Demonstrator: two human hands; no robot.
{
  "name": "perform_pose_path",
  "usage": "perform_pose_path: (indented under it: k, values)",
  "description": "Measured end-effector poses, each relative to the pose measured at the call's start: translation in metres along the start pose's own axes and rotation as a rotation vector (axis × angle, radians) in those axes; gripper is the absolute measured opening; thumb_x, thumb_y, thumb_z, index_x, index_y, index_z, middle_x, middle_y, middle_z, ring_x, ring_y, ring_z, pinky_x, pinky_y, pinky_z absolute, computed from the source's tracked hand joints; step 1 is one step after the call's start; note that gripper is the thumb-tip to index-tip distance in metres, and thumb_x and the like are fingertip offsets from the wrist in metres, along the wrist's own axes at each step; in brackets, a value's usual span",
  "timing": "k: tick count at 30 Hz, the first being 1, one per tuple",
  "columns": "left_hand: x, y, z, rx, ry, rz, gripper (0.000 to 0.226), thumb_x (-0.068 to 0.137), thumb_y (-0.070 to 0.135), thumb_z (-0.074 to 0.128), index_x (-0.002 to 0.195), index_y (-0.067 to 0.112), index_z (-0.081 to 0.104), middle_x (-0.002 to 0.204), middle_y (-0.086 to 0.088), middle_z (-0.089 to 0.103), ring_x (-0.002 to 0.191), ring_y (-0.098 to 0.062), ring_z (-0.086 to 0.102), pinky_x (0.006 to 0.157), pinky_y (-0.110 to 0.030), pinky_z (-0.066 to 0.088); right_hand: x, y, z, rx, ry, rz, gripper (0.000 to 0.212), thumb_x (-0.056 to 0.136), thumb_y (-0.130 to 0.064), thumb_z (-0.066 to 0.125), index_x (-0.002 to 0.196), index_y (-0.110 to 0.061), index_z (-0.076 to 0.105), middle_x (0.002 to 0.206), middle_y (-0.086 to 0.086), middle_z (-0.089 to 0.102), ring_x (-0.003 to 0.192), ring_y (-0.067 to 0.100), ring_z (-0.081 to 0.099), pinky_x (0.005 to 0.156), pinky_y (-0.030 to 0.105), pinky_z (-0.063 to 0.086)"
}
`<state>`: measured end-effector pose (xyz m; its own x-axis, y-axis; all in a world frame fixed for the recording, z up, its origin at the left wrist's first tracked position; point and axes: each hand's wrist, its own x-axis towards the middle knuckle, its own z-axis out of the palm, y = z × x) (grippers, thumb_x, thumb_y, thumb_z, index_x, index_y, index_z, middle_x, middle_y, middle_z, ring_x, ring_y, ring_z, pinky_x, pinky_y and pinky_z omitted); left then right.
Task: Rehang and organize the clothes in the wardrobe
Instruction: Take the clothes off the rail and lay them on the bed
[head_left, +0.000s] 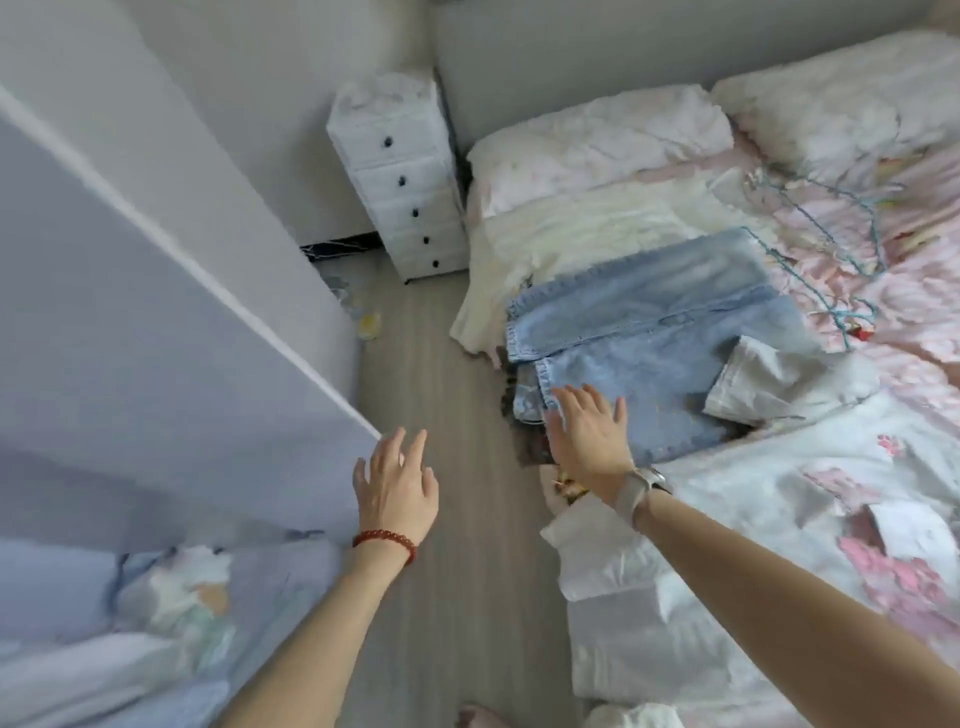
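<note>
right grip (587, 434): fingers spread, flat over folded jeans (665, 358) on bed (779, 571)
left grip (397, 486): spread, holding nothing, above floor (447, 364)

Bare forearms; red bead bracelet (385, 542) left wrist; pale watch (640, 487), seemingly, right.

The bed (883, 322) wears a pale pink sheet with a faint floral print. At its near-left edge lies folded light blue denim (654, 338), washed paler toward the far fold. Just beyond the denim sits a cream white garment (561, 234); just right of it, a small white folded piece (769, 384). Thin blue-green wire hangers (831, 249) lie on the pink sheet farther right. Nearer than the denim spreads white fabric with pink flowers (831, 519). Left of the bed stand a grey wood-grain floor (447, 364) and a white drawer unit (410, 182) with dark knobs. A red bead bracelet (385, 540) rings the left wrist, and a pale grey watch band (635, 491) the right.
</note>
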<state>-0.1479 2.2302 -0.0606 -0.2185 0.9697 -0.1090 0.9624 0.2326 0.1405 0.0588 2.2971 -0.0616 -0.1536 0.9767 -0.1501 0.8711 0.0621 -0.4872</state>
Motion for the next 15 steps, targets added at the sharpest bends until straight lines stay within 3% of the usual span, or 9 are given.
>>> perform_pose_path:
  k: [4,9,12,15]
  values:
    - [-0.056,-0.138,-0.043,0.024,0.116,-0.274,0.052,0.090,0.020,0.050,0.140,0.020,0.037,0.150,-0.009,0.028,0.139,-0.029,0.021,0.109,-0.056,0.014,-0.019,-0.142,0.045,-0.086,-0.094,-0.311,0.046,0.097,-0.033,0.024,0.138,-0.016,0.034,0.144,0.002,0.036,0.139,0.019,0.016,0.113,0.049,0.007]
    - [-0.144,-0.277,-0.099,0.091,0.371,-0.542,0.056,0.070,0.025,0.054,0.125,0.015,0.056,0.134,-0.018,0.050,0.124,-0.040,0.044,0.092,-0.069,0.029,-0.060,-0.299,0.101,-0.084,-0.180,-0.647,0.045,0.099,-0.031,0.025,0.143,-0.019,0.025,0.149,-0.004,0.027,0.141,0.016,0.011,0.114,0.046,0.002]
    - [-0.199,-0.337,-0.128,0.137,0.469,-0.701,0.057,0.075,0.034,0.037,0.129,0.020,0.050,0.137,-0.017,0.046,0.129,-0.037,0.036,0.095,-0.070,0.025,-0.089,-0.378,0.124,-0.094,-0.221,-0.828,0.047,0.098,-0.034,0.019,0.143,-0.019,0.026,0.149,-0.004,0.028,0.141,0.015,0.013,0.114,0.045,0.005]
    - [-0.249,-0.382,-0.152,0.215,0.531,-0.814,0.056,0.078,0.035,0.034,0.132,0.021,0.041,0.140,-0.017,0.042,0.132,-0.034,0.025,0.096,-0.071,0.023,-0.116,-0.451,0.142,-0.039,-0.229,-1.019,0.052,0.095,-0.038,0.018,0.140,-0.017,0.033,0.144,-0.001,0.037,0.137,0.018,0.024,0.113,0.044,0.012]
